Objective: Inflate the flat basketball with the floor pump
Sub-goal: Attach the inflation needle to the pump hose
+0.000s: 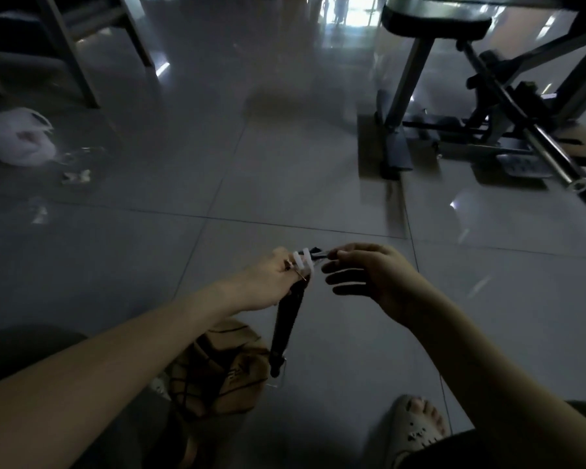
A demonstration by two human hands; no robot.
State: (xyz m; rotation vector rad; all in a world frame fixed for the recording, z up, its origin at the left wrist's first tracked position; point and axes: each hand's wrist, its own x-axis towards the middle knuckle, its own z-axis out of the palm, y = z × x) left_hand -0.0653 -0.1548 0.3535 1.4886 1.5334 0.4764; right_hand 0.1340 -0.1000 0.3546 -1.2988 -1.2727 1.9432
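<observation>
The pump (286, 328) is black with white clips (301, 264) right at the grip. The ball (214, 363) just under the grip is tan with black lines. Grey glossy floor tiles (285, 181), white bag (19, 137) far left of the grip, beige sandal (416, 431).

The glossy grey tiled floor (285, 184) carries a crumpled, flat basketball (229, 374) at the near edge, tan with black lines. A foot in a pale perforated sandal (416, 431) stands on the tiles to its right. Far left lie a white plastic bag (17, 137) and, just beside it, small scraps of clear wrapping (77, 176). Wooden furniture legs (78, 62) stand behind them, and an exercise machine (471, 130) with a padded seat stands at the far right.
</observation>
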